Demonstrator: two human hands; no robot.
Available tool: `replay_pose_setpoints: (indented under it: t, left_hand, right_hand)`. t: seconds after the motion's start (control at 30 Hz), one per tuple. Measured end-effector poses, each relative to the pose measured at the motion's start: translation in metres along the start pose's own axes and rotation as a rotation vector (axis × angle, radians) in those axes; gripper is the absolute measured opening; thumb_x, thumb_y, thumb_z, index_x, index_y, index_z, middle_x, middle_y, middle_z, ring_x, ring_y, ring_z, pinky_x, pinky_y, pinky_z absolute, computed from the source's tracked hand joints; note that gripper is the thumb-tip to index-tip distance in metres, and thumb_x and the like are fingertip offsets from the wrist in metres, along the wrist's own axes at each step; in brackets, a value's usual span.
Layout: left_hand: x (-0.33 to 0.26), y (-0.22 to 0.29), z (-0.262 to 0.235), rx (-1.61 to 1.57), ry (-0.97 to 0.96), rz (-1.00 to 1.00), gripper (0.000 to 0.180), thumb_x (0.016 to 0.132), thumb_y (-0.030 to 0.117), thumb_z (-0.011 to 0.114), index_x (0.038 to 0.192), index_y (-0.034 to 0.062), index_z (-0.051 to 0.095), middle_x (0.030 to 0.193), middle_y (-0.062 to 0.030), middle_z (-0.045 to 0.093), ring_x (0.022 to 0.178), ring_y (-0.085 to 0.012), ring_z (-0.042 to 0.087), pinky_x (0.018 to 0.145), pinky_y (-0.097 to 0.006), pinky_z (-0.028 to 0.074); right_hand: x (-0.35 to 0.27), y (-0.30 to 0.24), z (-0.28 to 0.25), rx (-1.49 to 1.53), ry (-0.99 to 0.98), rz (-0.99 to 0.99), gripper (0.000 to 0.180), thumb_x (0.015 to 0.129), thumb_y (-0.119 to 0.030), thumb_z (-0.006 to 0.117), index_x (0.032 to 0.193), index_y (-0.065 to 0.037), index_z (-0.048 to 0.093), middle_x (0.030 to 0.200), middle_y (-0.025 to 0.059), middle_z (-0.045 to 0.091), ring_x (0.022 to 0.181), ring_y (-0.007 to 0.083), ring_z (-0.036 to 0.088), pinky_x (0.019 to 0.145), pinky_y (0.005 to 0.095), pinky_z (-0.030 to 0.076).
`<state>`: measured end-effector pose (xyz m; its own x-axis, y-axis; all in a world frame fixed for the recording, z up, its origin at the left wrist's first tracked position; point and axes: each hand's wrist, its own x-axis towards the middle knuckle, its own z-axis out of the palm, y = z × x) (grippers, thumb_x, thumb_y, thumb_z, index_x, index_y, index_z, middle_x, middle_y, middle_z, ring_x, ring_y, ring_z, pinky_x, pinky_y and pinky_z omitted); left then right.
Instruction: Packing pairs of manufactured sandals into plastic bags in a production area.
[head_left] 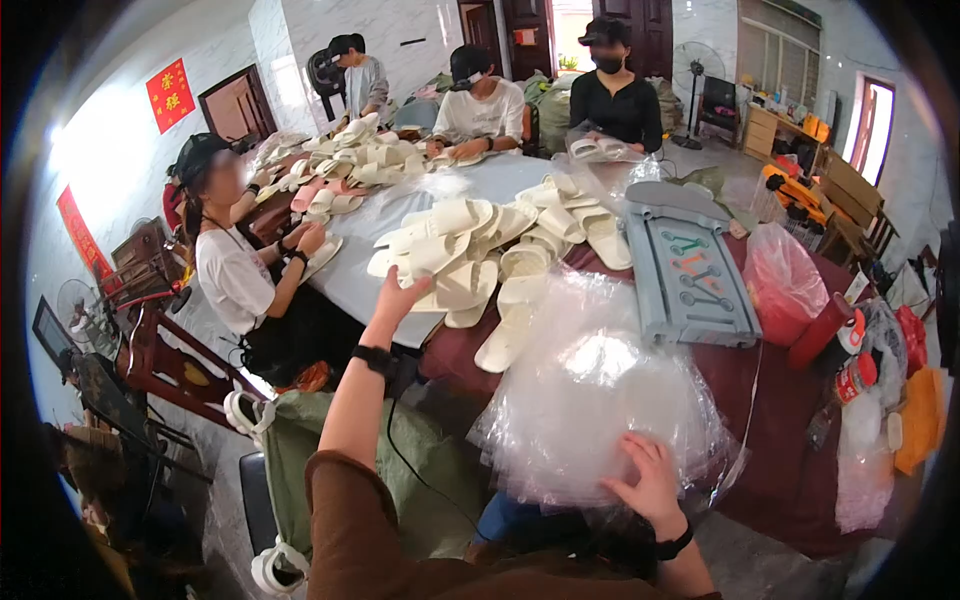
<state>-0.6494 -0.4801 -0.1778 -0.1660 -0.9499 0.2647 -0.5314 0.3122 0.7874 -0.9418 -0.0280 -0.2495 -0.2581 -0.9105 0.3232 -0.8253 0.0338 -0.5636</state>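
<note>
A pile of cream slippers [455, 245] lies on the table ahead of me. My left hand [400, 296] reaches to the pile's near left edge, thumb and fingers apart against the slippers; no firm grip shows. Close to my body, a stack of clear plastic bags [590, 400] spreads over the table's near edge. On its lower right part rests my right hand [650, 478], fingers spread over the plastic. One slipper [507, 338] at the pile's near end lies beside the bags.
A grey plastic device [695, 265] stands right of the bags, near a red plastic bag [783, 283]. Several people sit or stand around the table, handling slippers. Pink slippers [318, 194] lie farther off. A green sack [350, 450] with white clamps stands at my left.
</note>
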Motion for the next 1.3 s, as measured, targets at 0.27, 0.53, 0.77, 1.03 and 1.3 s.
replay_pose_setpoints:
  t: [0.27,0.53,0.77,1.03,1.3]
  left_hand:
    - [0.075,-0.015,0.05,-0.409,-0.117,-0.341,0.056,0.076,0.027,0.083,0.117,-0.0044,0.061,0.1,-0.0133,0.07,0.083,-0.0236,0.068,0.067,-0.034,0.052]
    - [0.059,0.123,0.048,-0.908,-0.262,-0.091,0.03,0.092,0.024,0.068,0.114,0.0045,0.062,0.097,-0.0029,0.066,0.083,-0.0135,0.06,0.07,-0.03,0.047]
    - [-0.029,0.246,0.023,-1.241,-0.708,0.211,0.026,0.1,0.025,0.056,0.114,0.0043,0.055,0.112,-0.0059,0.061,0.104,-0.0171,0.058,0.105,-0.038,0.042]
    - [-0.141,0.271,0.091,-1.307,-1.153,0.245,0.043,0.1,0.028,0.056,0.127,-0.0043,0.051,0.125,-0.0112,0.058,0.119,-0.022,0.055,0.106,-0.039,0.043]
    - [-0.239,0.21,0.184,-1.015,-1.194,-0.247,0.052,0.098,0.022,0.061,0.139,-0.0048,0.042,0.134,-0.0111,0.053,0.12,-0.0192,0.055,0.104,-0.03,0.044]
  right_hand:
    - [-0.001,0.001,-0.001,0.003,-0.028,0.02,0.062,0.077,-0.048,0.075,0.121,-0.005,0.062,0.132,0.0103,0.058,0.115,0.0342,0.051,0.1,0.0438,0.04]
    - [-0.005,0.005,0.001,-0.004,0.008,-0.004,0.061,0.077,-0.046,0.075,0.121,-0.005,0.062,0.132,0.01,0.057,0.118,0.0339,0.05,0.101,0.044,0.04]
    - [-0.004,0.001,-0.004,0.015,0.029,-0.018,0.062,0.076,-0.045,0.076,0.121,-0.005,0.062,0.133,0.011,0.057,0.116,0.0342,0.051,0.1,0.0428,0.041]
    - [-0.007,0.049,0.017,0.543,-0.04,0.101,0.053,0.095,-0.038,0.058,0.131,0.001,0.054,0.133,0.0151,0.057,0.116,0.0288,0.054,0.1,0.0421,0.041]
    - [-0.009,0.044,0.01,1.028,-0.006,0.37,0.045,0.103,-0.028,0.043,0.135,0.002,0.052,0.13,0.0101,0.059,0.119,0.0163,0.053,0.104,0.0304,0.039]
